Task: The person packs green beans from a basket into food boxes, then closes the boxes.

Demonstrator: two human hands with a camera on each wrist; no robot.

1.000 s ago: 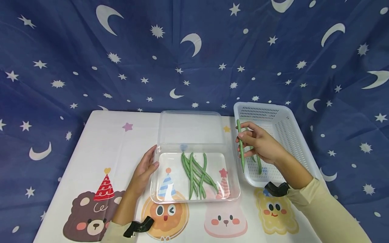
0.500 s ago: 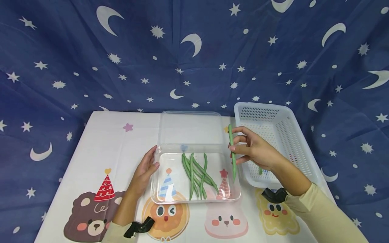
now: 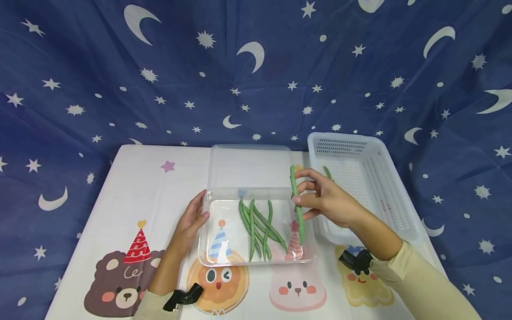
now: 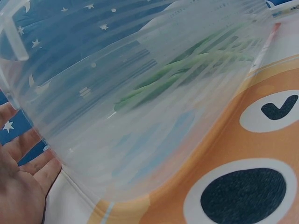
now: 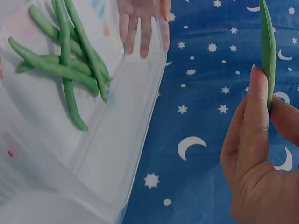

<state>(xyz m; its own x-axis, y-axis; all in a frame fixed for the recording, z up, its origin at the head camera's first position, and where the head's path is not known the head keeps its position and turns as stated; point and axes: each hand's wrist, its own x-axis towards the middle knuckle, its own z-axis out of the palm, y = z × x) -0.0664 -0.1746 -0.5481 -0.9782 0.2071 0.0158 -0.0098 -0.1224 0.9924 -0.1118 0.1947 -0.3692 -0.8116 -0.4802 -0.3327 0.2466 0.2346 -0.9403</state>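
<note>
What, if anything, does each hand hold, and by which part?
The right hand pinches a bean near its middle. The left hand touches the left side of the box, with no clear grip.

Cropped, covered and hazy
Right of centre in the head view, the right hand [image 3: 328, 200] hides part of a bean [image 3: 327, 171] in the basket [image 3: 380, 191]; its pink marks [image 3: 386, 205] are too small to read. The right wrist view's top edge cuts the held bean [image 5: 267, 51]; the left wrist view's left edge crops the left hand [image 4: 21, 179], and upper-right beans [image 4: 156, 86] blur through the container [image 4: 81, 144].
</note>
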